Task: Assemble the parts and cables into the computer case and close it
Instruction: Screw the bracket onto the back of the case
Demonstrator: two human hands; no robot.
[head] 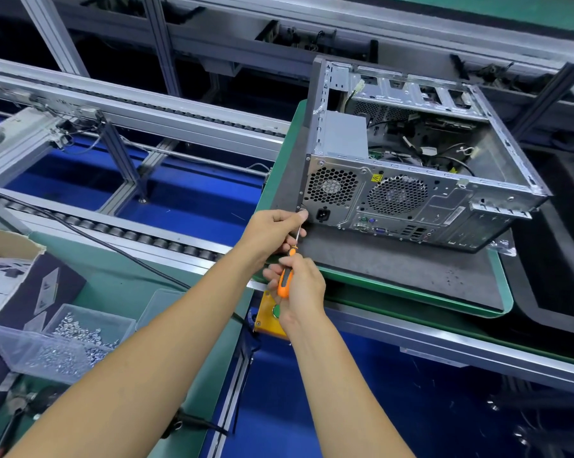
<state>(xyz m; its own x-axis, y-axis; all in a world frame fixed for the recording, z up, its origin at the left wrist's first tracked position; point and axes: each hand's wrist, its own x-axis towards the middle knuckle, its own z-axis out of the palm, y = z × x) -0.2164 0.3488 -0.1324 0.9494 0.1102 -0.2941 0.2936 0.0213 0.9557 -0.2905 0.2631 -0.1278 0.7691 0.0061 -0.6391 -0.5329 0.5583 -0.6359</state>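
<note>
— Head view first: where does the computer case (408, 180) sit?
— It lies on its side on a grey mat (394, 262), which covers a green-edged pallet (507, 292). Its open side faces up, so the cables (421, 147) and boards inside show. The rear panel, with two fan grilles and a power socket, faces the person.

— And the hands?
— The right hand (299, 285) has its fingers wrapped round the orange handle of a screwdriver (287, 269). The thin shaft runs up and away from that hand toward the case's near left corner, just by the power socket.

— What about the other one?
— The left hand (275, 226) is at that same corner. Its thumb and fingertips are curled in a pinch at the tip of the shaft, right against the edge of the case. Whether a screw sits between them cannot be told; it is too small to see.

— Anything beside the person?
— At lower left, on a green bench (114, 276), stands a clear plastic bin (61, 342) full of silver screws. An open cardboard box (1, 259) lies beyond it. A yellow plate with a green button (275, 310) shows just under the right hand. Roller conveyor rails (114, 226) run across the left side.
</note>
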